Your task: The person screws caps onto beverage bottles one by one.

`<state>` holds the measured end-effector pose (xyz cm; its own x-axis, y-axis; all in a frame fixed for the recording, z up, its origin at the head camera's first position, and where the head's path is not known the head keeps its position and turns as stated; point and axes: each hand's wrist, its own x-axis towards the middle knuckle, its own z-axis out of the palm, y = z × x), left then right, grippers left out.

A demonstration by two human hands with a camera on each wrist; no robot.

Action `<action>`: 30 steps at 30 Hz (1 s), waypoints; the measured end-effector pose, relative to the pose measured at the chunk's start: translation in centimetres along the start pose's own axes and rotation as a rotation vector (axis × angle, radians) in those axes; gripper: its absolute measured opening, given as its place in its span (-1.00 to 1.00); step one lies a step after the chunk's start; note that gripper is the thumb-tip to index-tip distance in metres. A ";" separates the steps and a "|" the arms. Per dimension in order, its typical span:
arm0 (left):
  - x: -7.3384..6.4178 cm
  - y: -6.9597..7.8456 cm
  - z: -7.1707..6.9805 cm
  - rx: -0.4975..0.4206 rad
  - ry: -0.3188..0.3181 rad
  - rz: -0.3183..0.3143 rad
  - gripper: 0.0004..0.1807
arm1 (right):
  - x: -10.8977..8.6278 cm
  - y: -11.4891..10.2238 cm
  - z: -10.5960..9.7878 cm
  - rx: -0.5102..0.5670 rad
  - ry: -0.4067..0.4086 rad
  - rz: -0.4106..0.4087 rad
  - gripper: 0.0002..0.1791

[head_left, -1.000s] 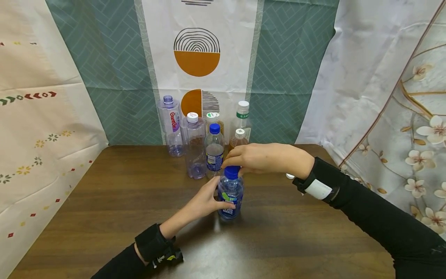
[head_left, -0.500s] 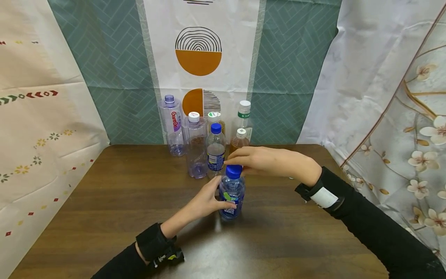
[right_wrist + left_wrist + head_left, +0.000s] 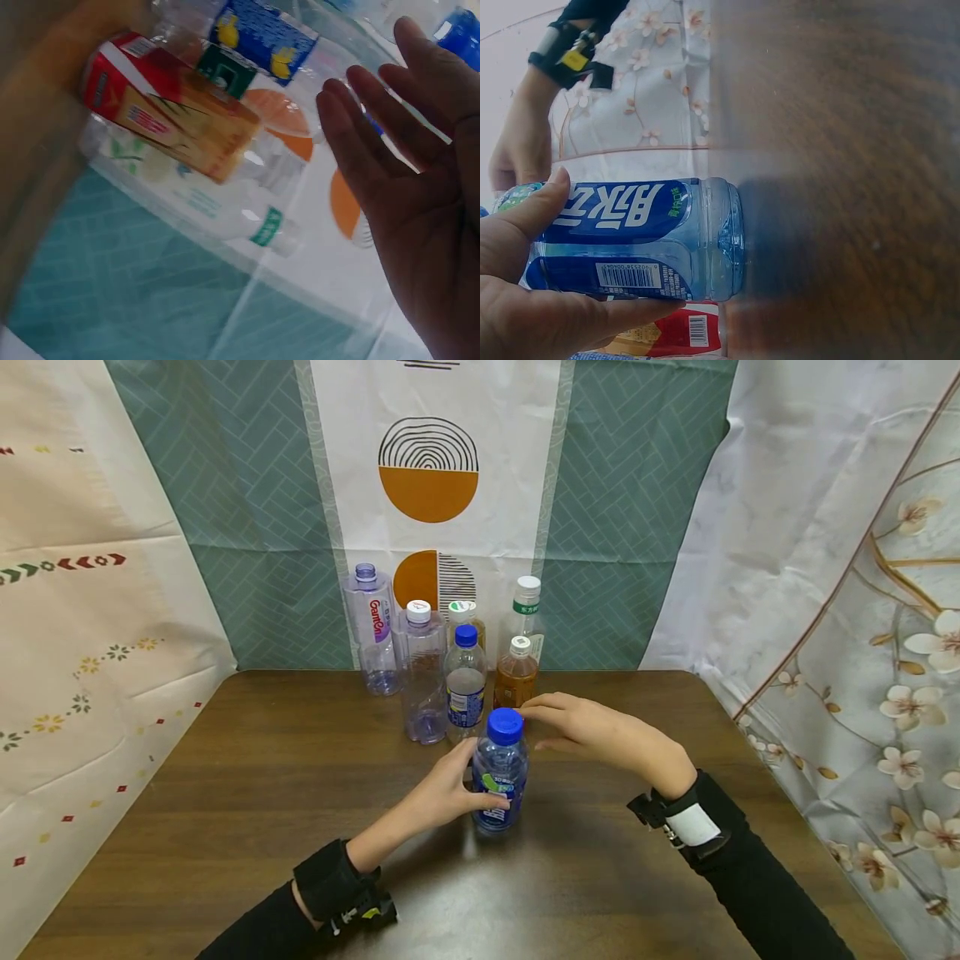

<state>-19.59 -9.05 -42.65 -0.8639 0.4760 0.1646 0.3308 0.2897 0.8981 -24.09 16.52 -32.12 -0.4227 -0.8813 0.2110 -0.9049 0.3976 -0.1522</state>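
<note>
A clear plastic bottle (image 3: 501,777) with a blue label and blue cap (image 3: 506,726) stands upright on the wooden table. My left hand (image 3: 448,789) grips its body, the thumb lying across the front of the label. In the left wrist view, the bottle (image 3: 622,240) shows a barcode and sits between thumb and fingers. Just right of the cap is my right hand (image 3: 600,727), holding nothing. From the right wrist view, the fingers of that right hand (image 3: 420,172) look fairly straight and spread. Whether a fingertip still touches the cap I cannot tell.
Behind stand an uncapped tall bottle (image 3: 372,631), a white-capped clear bottle (image 3: 423,681), another blue-capped bottle (image 3: 465,685), an amber drink bottle (image 3: 516,681), a green-and-white-capped bottle (image 3: 462,612) and a tall white-capped bottle (image 3: 528,610). Patterned cloth (image 3: 622,527) hangs past the table's back edge.
My right hand has come off the top of the cap and shifted right, its wrist lower, uncovering the amber bottle. The left hand and its bottle stay in place.
</note>
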 end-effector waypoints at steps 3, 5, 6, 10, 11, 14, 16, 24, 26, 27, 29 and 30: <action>0.0 0.0 0.1 0.007 0.003 -0.001 -0.11 | -0.9 0.4 1.6 -0.021 0.021 0.006 -0.47; 0.1 0.0 0.1 0.008 0.005 0.000 -0.11 | -1.5 0.7 2.8 -0.023 0.012 0.023 -0.48; 0.1 0.0 0.1 0.009 0.006 0.002 -0.11 | -1.8 0.8 3.3 -0.018 0.006 0.036 -0.49; 0.0 0.1 0.2 0.014 0.009 0.022 -0.12 | -3.0 1.0 5.3 0.009 -0.016 0.071 -0.50; 0.0 0.1 0.2 0.016 0.010 0.024 -0.12 | -3.3 1.0 5.7 0.010 -0.018 0.076 -0.50; -0.1 0.1 0.1 0.024 0.016 0.025 -0.11 | -3.9 1.1 6.8 0.019 -0.025 0.093 -0.51; -0.1 0.1 0.1 0.024 0.018 0.016 -0.10 | -4.2 1.1 7.3 0.021 -0.029 0.101 -0.51; 0.1 0.0 0.1 0.045 0.051 -0.019 -0.09 | -4.7 0.9 8.0 0.028 -0.037 0.122 -0.54; 0.1 -0.1 -0.1 0.058 0.069 -0.031 -0.09 | -4.7 0.8 8.0 0.027 -0.037 0.124 -0.55; 0.0 -0.1 -0.2 0.062 0.078 -0.035 -0.09 | -4.7 0.8 8.0 0.026 -0.037 0.124 -0.55; 0.0 -0.2 -0.5 0.071 0.099 -0.043 -0.10 | -4.8 0.7 8.0 0.022 -0.036 0.122 -0.55; -0.1 -0.3 -0.7 0.075 0.109 -0.049 -0.10 | -4.9 0.7 8.0 0.022 -0.035 0.121 -0.55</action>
<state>-19.87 -9.71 -42.62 -0.9145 0.3679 0.1683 0.3112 0.3738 0.8737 -22.29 19.07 -40.96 -0.5262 -0.8358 0.1565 -0.8459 0.4959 -0.1962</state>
